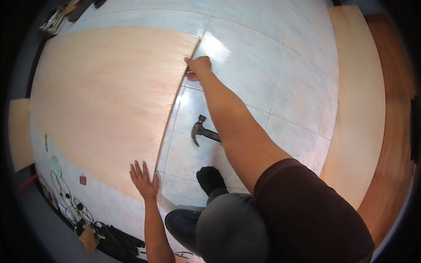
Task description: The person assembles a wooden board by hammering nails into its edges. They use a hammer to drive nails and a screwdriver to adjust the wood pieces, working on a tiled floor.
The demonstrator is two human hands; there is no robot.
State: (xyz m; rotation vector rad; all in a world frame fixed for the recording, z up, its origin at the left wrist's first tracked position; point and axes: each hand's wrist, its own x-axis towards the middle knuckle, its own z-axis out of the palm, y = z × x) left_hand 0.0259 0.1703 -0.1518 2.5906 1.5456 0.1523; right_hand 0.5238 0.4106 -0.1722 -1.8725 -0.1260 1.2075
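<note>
A large pale plywood sheet (105,96) spans the left half of the head view, over a tiled floor. My right hand (199,68) grips the sheet's right edge near its far corner, thumb on top and fingers curled under. Near the close right corner, my left hand (144,180) lies flat on the sheet with its fingers spread. A claw hammer (201,130) rests on the tiles between the sheet and my right forearm, the end of its handle hidden behind the arm.
Long wooden boards (359,87) lie along the right side. A smaller plywood piece (19,131) shows at the far left. Cables (72,199), a dark cloth (118,241) and a small red square (83,180) lie at the lower left. My dark-socked foot (211,179) stands close to the hammer.
</note>
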